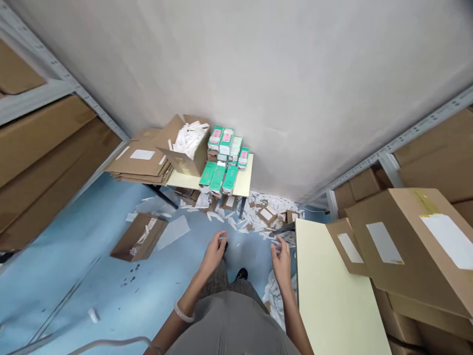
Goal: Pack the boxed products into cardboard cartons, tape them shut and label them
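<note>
My left hand [214,251] hangs in front of my body over the blue floor, fingers a little curled and apart, with nothing in it. Level with it on the other side, my right hand [281,259] is also empty, thumb and fingers spread. It is nearest to the left edge of the pale yellow table [332,296]. Ahead of both hands stands a smaller table [244,183]. On it are several green and white boxes [218,176], an open carton [185,162] filled with white strips [190,138], and a stack of flattened cardboard [142,157].
White scraps [273,202] litter the floor under and beside the small table. An open cardboard box [138,236] lies on the floor to the left. Taped cartons [391,246] stand at the right table. Metal shelving [48,98] with cartons lines both sides.
</note>
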Motion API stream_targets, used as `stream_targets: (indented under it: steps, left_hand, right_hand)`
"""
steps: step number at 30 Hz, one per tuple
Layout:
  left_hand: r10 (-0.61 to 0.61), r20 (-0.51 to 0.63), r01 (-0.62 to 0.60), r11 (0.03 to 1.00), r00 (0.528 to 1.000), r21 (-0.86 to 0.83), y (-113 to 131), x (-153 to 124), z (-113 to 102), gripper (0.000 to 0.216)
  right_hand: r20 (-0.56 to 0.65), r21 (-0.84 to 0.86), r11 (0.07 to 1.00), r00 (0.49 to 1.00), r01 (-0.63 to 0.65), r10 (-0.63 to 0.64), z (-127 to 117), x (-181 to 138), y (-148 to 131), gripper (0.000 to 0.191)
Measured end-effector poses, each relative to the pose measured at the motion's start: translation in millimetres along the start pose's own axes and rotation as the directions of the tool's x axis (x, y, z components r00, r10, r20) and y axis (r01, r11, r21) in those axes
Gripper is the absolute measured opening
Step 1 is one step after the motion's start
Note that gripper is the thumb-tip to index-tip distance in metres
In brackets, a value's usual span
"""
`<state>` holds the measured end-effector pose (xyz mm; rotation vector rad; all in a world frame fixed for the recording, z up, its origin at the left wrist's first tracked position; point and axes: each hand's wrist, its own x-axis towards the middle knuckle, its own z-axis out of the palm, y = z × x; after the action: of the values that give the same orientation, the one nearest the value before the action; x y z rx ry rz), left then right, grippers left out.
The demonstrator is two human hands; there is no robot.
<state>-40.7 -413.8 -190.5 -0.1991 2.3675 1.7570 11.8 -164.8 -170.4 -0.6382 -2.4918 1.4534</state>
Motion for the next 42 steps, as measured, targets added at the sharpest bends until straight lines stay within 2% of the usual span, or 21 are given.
stream_targets:
  steps: [3,6,9,14,18,22,26,29,33,37,42]
  left_hand:
    - [-0.006,-0.044,0.005,1.000,0.999,-0.013,-10.3,15.6,-24.1,0.036]
    - [0.001,-0.035,-0.002,1.000,0.999,-0.012,-14.0,40.9,-53.5,0.039]
    - [0.027,-0.012,-0.028,0.999,1.000,-0.016,-11.0,69.0,-95.3,0.038]
    - [0.030,-0.032,-0.031,1.000,0.999,-0.003,-9.9,107.9,-166.3,0.038]
    - [0.017,0.005,-0.017,0.999,1.000,-0.029,-12.4,133.8,-192.4,0.043]
    - [0.089,0.064,-0.084,0.994,0.994,-0.065,-8.2,163.6,-191.5,0.052]
    - [0.152,0.199,-0.133,0.985,0.968,-0.108,4.2,201.7,-179.6,0.062]
    - [0.162,0.230,-0.141,0.984,0.960,-0.108,17.1,233.8,-169.5,0.064]
    - [0.152,0.173,-0.124,0.979,0.973,-0.160,27.8,272.9,-156.7,0.066]
    - [0.079,0.119,-0.058,0.984,0.990,-0.169,19.7,298.5,-145.7,0.070]
    - [-0.020,0.109,0.037,0.987,0.994,-0.156,-4.0,312.2,-140.3,0.073]
  right_hand:
    - [0.064,-0.027,0.995,0.994,0.093,-0.091,33.1,23.0,-37.6,0.055]
    - [0.083,-0.055,0.988,0.987,0.141,-0.137,72.9,41.9,-65.1,0.054]
    - [0.093,-0.067,0.985,0.984,0.160,-0.154,123.5,54.6,-85.1,0.052]
    - [0.185,-0.037,0.985,0.969,0.171,-0.161,216.5,64.7,-122.2,0.049]
    - [0.227,-0.065,0.975,0.955,0.212,-0.193,266.1,76.0,-149.2,0.046]
    - [0.230,-0.215,0.954,0.960,0.207,-0.157,286.9,108.6,-155.0,0.049]
    - [0.173,-0.466,0.884,0.983,0.026,0.062,303.0,166.2,-144.2,0.061]
    - [0.152,-0.566,0.815,0.956,-0.126,0.253,321.0,214.0,-134.7,0.069]
    - [0.190,-0.604,0.765,0.892,-0.223,0.410,344.7,259.3,-121.9,0.082]
    - [0.185,-0.625,0.747,0.887,-0.226,0.422,355.6,277.1,-106.4,0.095]
    - [0.136,-0.601,0.762,0.909,-0.240,0.394,349.4,284.3,-98.1,0.096]
